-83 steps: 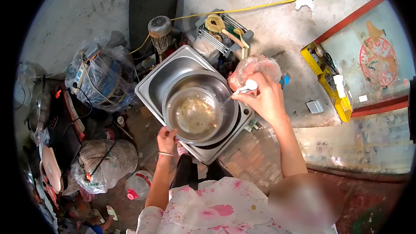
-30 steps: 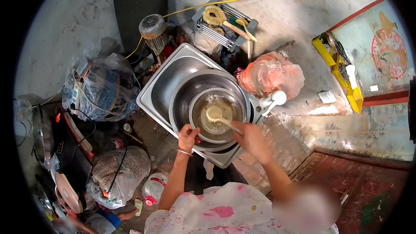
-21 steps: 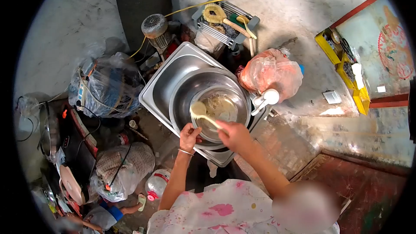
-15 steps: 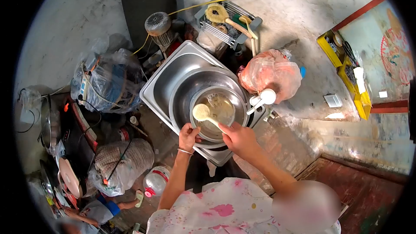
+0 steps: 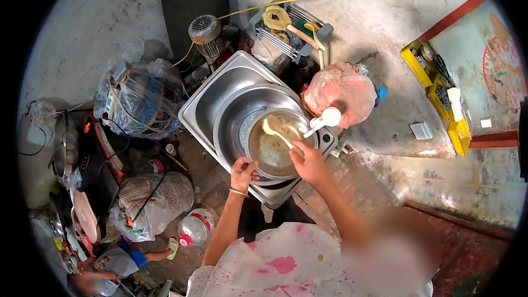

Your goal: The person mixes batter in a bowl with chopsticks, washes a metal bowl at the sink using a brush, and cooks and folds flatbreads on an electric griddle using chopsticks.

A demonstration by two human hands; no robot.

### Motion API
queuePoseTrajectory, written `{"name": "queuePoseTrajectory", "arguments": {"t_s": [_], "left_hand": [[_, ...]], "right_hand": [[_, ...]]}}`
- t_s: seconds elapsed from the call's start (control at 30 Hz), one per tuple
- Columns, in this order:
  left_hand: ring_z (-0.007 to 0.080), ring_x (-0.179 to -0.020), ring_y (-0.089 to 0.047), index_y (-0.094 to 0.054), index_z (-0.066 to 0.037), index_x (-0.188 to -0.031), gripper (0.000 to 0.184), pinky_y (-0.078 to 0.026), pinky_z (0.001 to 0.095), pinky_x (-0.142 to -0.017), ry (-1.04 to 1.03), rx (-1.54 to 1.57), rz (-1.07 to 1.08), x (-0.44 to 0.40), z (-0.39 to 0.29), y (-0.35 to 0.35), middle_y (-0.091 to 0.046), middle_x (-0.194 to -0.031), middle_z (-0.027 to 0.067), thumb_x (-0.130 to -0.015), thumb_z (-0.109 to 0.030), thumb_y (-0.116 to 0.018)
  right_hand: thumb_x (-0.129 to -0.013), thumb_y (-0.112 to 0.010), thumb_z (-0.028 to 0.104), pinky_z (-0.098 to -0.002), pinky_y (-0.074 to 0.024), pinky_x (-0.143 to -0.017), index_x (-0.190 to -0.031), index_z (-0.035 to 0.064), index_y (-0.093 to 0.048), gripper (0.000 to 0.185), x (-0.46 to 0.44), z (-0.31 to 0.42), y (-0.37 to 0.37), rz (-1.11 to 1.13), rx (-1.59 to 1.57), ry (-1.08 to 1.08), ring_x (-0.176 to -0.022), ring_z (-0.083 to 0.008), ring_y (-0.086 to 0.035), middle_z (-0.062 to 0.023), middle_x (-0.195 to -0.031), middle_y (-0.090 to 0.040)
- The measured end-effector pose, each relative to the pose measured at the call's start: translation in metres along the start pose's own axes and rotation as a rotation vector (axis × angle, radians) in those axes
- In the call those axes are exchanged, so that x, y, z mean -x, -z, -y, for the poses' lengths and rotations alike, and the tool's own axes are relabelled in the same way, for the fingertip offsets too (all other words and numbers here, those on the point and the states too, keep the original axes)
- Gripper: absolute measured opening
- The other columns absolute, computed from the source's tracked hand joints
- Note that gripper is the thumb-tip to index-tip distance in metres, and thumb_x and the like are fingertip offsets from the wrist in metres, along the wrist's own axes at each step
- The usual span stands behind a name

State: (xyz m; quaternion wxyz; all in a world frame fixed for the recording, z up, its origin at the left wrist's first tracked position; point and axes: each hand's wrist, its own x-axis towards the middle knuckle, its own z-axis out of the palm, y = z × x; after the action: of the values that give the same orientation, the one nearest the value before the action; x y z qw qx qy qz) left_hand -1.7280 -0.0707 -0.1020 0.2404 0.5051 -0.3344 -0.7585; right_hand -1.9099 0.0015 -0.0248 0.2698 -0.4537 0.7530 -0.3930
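Observation:
A steel sink (image 5: 193,111) holds a large metal basin (image 5: 228,115), and inside that sits a smaller metal bowl (image 5: 269,157) with cloudy, yellowish water. My right hand (image 5: 311,162) grips the handle of a pale brush (image 5: 276,132), whose head is in the smaller bowl. The fingers of my left hand (image 5: 243,172) are closed on the near left rim of the bowls; which rim they pinch is hard to tell. Right of the bowls is the white faucet (image 5: 330,116), beside a pinkish plastic bag (image 5: 341,93).
Behind the sink a grey rack (image 5: 302,19) holds brushes and scourers. Yellow baskets (image 5: 459,132) stand at the right. On the left are a plastic-wrapped bundle (image 5: 140,102), a woven sack (image 5: 157,198) and a plastic bottle (image 5: 196,228). Another person (image 5: 118,261) is at the lower left.
Since the earliest frame my right hand has left the faucet and taken hold of the brush. Most recently the brush moved up and right, and the smaller bowl shifted slightly right.

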Motion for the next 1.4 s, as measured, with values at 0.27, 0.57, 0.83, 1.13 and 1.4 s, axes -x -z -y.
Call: {"name": "queuePoseTrajectory", "arguments": {"t_s": [0.27,0.57,0.83,1.13,1.4], "left_hand": [[0.0098,-0.047,-0.054,-0.048,-0.008,-0.072,0.012,-0.043,0.0186,-0.041,-0.015,-0.028,-0.029,0.003,-0.006,-0.003,-0.053,-0.061,0.0010,-0.078,-0.009,-0.058],[0.0100,-0.044,-0.052,-0.051,-0.005,-0.072,0.009,-0.044,0.0196,-0.039,-0.003,-0.025,-0.081,0.010,0.003,-0.004,-0.053,-0.061,0.0028,-0.076,-0.007,-0.058],[0.0097,-0.047,-0.054,-0.049,-0.009,-0.073,0.009,-0.042,0.0192,-0.041,-0.035,0.035,-0.063,0.005,0.003,0.001,-0.055,-0.063,0.0004,-0.077,-0.007,-0.057],[0.0097,-0.049,-0.056,-0.049,-0.009,-0.075,0.009,-0.043,0.0190,-0.041,-0.025,0.107,-0.007,0.001,0.004,0.010,-0.056,-0.066,0.0004,-0.078,-0.006,-0.057],[0.0090,-0.049,-0.056,-0.048,-0.011,-0.074,0.011,-0.043,0.0174,-0.039,-0.050,0.156,-0.018,-0.001,0.001,0.016,-0.057,-0.068,-0.0005,-0.079,-0.005,-0.056]], "right_hand": [[-0.072,-0.054,0.014,-0.0385,-0.0416,-0.044,-0.101,0.0082,-0.055,0.029,0.030,0.029,-0.002,0.095,0.248,0.271,-0.049,-0.0307,-0.053,-0.0139,-0.066,-0.052],[-0.071,-0.055,0.013,-0.0369,-0.0438,-0.045,-0.106,0.0110,-0.053,0.036,-0.001,0.002,-0.003,-0.017,0.491,0.230,-0.049,-0.0281,-0.054,-0.0143,-0.069,-0.053],[-0.076,-0.055,0.015,-0.0388,-0.0425,-0.054,-0.099,0.0024,-0.053,0.027,0.002,-0.021,-0.019,0.007,0.014,-0.060,-0.064,-0.0349,-0.056,-0.0201,-0.072,-0.056],[-0.075,-0.056,0.015,-0.0315,-0.0444,-0.056,-0.087,-0.0011,-0.058,0.021,-0.007,-0.009,-0.036,0.180,-0.255,-0.247,-0.062,-0.0280,-0.058,-0.0175,-0.068,-0.058],[-0.076,-0.056,0.014,-0.0295,-0.0420,-0.054,-0.089,-0.0007,-0.059,0.020,-0.015,0.007,-0.029,0.189,-0.081,-0.030,-0.055,-0.0216,-0.054,-0.0161,-0.069,-0.058]]}}
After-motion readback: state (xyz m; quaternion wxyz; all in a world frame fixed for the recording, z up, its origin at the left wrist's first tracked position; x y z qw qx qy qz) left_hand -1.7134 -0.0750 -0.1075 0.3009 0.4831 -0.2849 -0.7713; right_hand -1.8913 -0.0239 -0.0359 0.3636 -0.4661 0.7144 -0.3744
